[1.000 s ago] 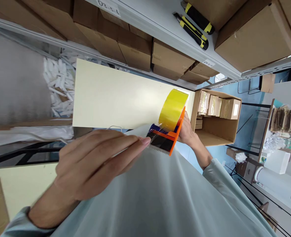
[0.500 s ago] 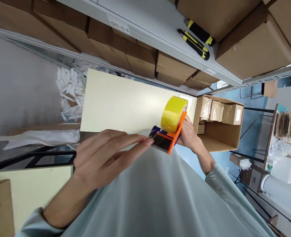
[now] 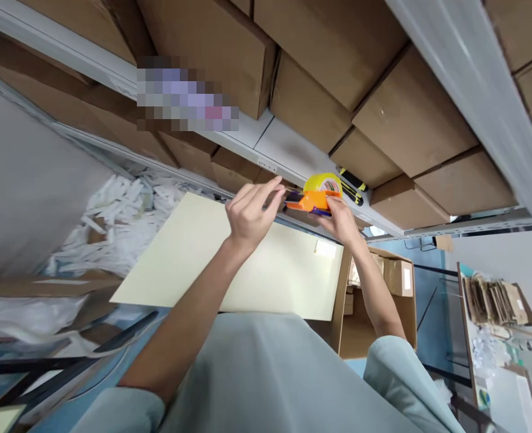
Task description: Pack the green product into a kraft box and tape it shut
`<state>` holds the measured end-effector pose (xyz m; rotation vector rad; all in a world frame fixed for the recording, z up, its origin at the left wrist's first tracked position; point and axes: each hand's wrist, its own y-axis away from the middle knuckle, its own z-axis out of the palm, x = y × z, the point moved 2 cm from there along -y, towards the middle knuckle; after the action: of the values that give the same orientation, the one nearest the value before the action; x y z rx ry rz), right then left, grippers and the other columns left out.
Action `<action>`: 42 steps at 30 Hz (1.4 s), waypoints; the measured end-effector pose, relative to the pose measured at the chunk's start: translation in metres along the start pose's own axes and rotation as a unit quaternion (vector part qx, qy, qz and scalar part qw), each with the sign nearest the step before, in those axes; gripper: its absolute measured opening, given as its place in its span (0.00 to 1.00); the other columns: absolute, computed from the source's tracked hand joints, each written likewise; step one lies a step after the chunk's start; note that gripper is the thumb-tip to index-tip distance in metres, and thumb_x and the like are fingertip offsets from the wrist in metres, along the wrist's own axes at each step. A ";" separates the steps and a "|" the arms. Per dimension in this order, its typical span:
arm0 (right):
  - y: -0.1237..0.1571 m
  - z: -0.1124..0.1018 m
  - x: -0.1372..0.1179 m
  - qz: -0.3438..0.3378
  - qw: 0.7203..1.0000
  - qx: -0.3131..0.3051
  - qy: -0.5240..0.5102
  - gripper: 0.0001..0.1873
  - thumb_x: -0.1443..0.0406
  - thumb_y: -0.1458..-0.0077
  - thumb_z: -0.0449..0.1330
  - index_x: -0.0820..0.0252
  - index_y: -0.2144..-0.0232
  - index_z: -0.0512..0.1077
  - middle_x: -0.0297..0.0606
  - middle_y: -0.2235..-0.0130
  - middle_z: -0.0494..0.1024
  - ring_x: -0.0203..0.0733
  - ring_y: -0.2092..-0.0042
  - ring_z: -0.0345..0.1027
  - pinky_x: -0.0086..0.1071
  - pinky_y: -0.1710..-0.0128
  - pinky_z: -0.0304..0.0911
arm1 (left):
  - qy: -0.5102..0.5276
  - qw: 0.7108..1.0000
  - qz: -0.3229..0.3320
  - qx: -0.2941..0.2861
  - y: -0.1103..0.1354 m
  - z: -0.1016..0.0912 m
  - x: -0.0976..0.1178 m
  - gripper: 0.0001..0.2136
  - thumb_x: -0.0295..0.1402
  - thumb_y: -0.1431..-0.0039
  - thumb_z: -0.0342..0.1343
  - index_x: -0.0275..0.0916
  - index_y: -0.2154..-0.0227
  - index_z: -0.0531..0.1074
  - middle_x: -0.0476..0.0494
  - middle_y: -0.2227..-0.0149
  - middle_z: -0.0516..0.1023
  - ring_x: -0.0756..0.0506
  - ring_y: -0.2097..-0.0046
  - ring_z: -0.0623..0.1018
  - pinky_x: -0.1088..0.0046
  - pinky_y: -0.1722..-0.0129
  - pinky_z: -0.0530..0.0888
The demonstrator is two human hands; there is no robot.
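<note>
In my right hand (image 3: 342, 221) is an orange and purple tape dispenser (image 3: 313, 200), its handle side gripped by the fingers. A roll of yellow tape (image 3: 322, 182) sits on it. My left hand (image 3: 253, 210) is at the dispenser's left end, thumb and forefinger closed towards each other. The tape's free end seems to be between these fingertips, though it is hard to make out. Both hands are raised in front of the shelf, above the far edge of a pale yellow tabletop (image 3: 275, 279).
Brown cardboard boxes (image 3: 410, 114) fill the shelf (image 3: 288, 147) ahead. Two yellow-black utility knives (image 3: 354, 180) lie on it behind the dispenser. An open carton (image 3: 356, 337) with small boxes stands right of the table. White paper scraps (image 3: 126, 228) are heaped at left.
Both hands have moved up and away from my body with the dispenser, towards the shelf. The dispenser has turned, with its orange side now facing me. My view has tilted up.
</note>
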<state>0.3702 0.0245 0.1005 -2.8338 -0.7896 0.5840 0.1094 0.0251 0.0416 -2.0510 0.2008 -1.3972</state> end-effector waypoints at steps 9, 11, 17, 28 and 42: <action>-0.139 0.028 0.078 0.054 0.993 -0.091 0.057 0.23 0.48 0.34 0.75 0.54 0.65 0.71 0.43 0.62 0.82 0.50 0.59 0.73 0.46 0.46 0.74 | -0.015 0.987 -0.159 -0.017 -0.035 0.033 -0.070 0.25 0.34 0.28 0.64 0.43 0.31 0.80 0.32 0.40 0.89 0.30 0.45 0.89 0.51 0.40 0.82; -0.150 0.035 0.090 0.085 0.989 -0.101 0.071 0.20 0.49 0.34 0.74 0.55 0.62 0.73 0.42 0.61 0.83 0.51 0.57 0.75 0.47 0.44 0.75 | -0.043 0.982 -0.179 -0.037 -0.031 0.021 -0.076 0.26 0.33 0.27 0.60 0.41 0.28 0.77 0.30 0.36 0.86 0.29 0.43 0.89 0.50 0.39 0.82; -0.163 0.043 0.099 0.134 0.974 -0.105 0.146 0.20 0.54 0.34 0.71 0.61 0.50 0.76 0.58 0.45 0.85 0.67 0.41 0.79 0.61 0.32 0.74 | -0.076 0.968 -0.192 -0.140 -0.006 -0.010 -0.073 0.24 0.31 0.23 0.54 0.35 0.29 0.76 0.28 0.30 0.81 0.29 0.39 0.88 0.52 0.38 0.83; -0.140 0.014 0.040 0.134 0.976 0.006 0.169 0.34 0.53 0.39 0.66 0.68 0.37 0.74 0.67 0.35 0.82 0.67 0.33 0.76 0.62 0.26 0.68 | 0.005 0.972 -0.186 -0.143 0.052 -0.046 -0.034 0.22 0.29 0.25 0.59 0.39 0.32 0.79 0.32 0.32 0.83 0.34 0.42 0.89 0.56 0.40 0.88; 0.028 0.129 -0.205 -0.180 0.946 0.120 -0.242 0.17 0.55 0.23 0.62 0.53 0.40 0.80 0.51 0.43 0.87 0.57 0.40 0.84 0.59 0.36 0.79 | 0.016 0.938 -0.270 0.219 0.199 -0.231 0.017 0.26 0.57 0.26 0.64 0.40 0.70 0.85 0.51 0.81 0.75 0.52 0.82 0.66 0.73 0.80 0.64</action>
<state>0.1701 -0.1023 0.0434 -2.2640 -1.1809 1.2347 -0.0428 -0.2352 -0.0073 -1.7650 -0.6553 -1.6092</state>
